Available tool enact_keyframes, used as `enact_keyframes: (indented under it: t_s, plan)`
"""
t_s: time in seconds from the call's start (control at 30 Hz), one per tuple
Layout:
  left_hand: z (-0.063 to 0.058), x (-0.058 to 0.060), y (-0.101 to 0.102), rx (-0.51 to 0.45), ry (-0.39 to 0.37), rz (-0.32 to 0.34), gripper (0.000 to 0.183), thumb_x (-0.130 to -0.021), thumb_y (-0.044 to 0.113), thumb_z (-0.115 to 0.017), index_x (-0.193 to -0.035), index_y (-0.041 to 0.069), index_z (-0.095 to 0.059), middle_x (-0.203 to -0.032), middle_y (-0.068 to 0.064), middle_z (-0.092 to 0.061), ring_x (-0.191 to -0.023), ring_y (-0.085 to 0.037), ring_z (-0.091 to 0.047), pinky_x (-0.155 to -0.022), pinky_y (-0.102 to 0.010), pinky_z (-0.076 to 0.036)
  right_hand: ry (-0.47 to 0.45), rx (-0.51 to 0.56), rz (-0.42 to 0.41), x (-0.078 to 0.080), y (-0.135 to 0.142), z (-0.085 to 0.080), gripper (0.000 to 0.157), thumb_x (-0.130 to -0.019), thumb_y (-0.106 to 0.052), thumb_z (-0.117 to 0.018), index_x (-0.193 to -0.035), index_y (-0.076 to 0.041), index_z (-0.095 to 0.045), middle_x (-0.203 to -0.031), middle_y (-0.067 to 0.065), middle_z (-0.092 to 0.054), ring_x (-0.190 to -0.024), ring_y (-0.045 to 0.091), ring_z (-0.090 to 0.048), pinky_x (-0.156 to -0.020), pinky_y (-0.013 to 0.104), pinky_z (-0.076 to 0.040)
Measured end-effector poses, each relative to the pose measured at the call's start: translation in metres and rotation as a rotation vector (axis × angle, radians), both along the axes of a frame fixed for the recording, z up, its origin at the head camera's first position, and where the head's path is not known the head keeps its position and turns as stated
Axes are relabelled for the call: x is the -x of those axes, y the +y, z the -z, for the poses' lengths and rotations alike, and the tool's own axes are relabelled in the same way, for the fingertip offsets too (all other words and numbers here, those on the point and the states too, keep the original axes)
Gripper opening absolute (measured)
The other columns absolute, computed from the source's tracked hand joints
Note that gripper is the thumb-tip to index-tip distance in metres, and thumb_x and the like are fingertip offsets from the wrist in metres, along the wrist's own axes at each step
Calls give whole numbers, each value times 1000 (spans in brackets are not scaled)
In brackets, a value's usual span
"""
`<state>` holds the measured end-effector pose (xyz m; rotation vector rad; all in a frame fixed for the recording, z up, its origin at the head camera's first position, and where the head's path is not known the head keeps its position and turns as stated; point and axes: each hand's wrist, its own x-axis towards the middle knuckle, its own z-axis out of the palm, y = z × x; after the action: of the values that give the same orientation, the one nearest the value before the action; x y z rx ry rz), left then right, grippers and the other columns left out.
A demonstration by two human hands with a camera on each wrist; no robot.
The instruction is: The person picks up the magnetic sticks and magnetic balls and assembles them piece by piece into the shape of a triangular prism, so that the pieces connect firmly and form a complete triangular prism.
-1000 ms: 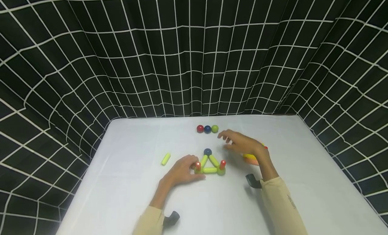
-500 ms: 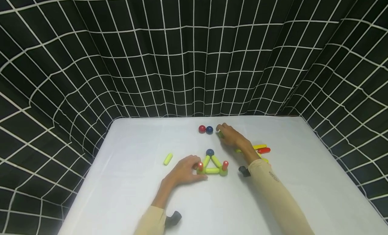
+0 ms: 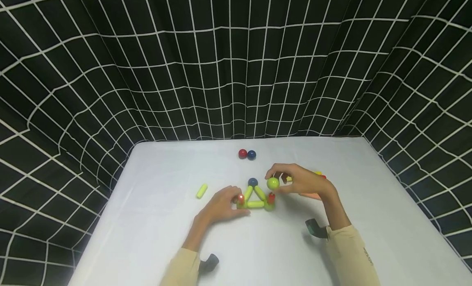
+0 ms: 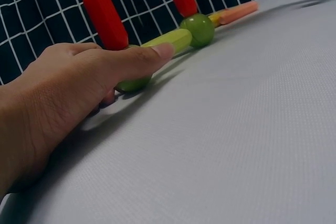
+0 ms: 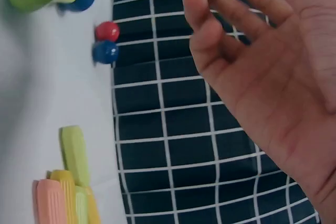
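A triangle of light-green rods lies on the table, with a blue ball at its far corner and green balls at the two near corners. From each near green ball rises a red rod. My left hand holds the left green ball, thumb along its near side and fingers behind, partly hidden. My right hand pinches a loose green ball between thumb and fingertips. That ball is held up close to the right-hand red rod, behind and above its top.
A red ball and a blue ball sit together toward the back. One light-green rod lies left of the triangle. Several yellow, green and orange rods lie at the right, partly behind my right hand. A gridded dark curtain borders the table.
My right hand reached to the back row, took the green ball from beside the blue one, and brought it toward the right-hand red rod. My left hand stayed on the triangle.
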<state>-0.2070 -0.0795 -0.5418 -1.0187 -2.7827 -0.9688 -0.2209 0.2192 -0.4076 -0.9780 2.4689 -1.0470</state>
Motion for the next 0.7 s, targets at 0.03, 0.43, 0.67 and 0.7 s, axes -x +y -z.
enact_keyframes:
  t_s: [0.03, 0.43, 0.67, 0.7]
  plan:
    - [0, 1, 0, -2, -2, -2, 36, -86, 55, -80, -94, 27, -59, -83, 12, -50, -79, -5, -47, -73, -20, -41, -4, 5, -41, -3, 0, -2, 33, -90, -15, -80, -119, -26, -69, -114, -7, -72, -103, 14, -63, -90, 38, -55]
    - [4, 2, -1, -6, -13, 10, 37, -86, 61, -76, -95, 30, -57, -84, 12, -51, -80, -5, -47, -73, -21, -42, -61, -64, -90, -7, 2, 18, 49, -88, -19, -83, -131, -10, -61, -118, 1, -70, -104, 18, -61, -86, 33, -57]
    - [5, 3, -3, -7, -13, 1, 39, -85, 60, -78, -95, 30, -55, -84, 12, -50, -80, -4, -47, -74, -20, -42, -182, -224, -12, -2, 4, 47, 38, -85, -21, -86, -114, -19, -62, -90, -4, -60, -84, 14, -57, -74, 25, -49]
    - [5, 3, -4, -10, -17, 1, 40, -85, 60, -79, -95, 29, -55, -84, 12, -50, -80, -4, -47, -73, -21, -42, -186, -239, -3, -1, 3, 51, 33, -85, -22, -85, -110, -20, -63, -86, -5, -59, -81, 13, -56, -72, 25, -48]
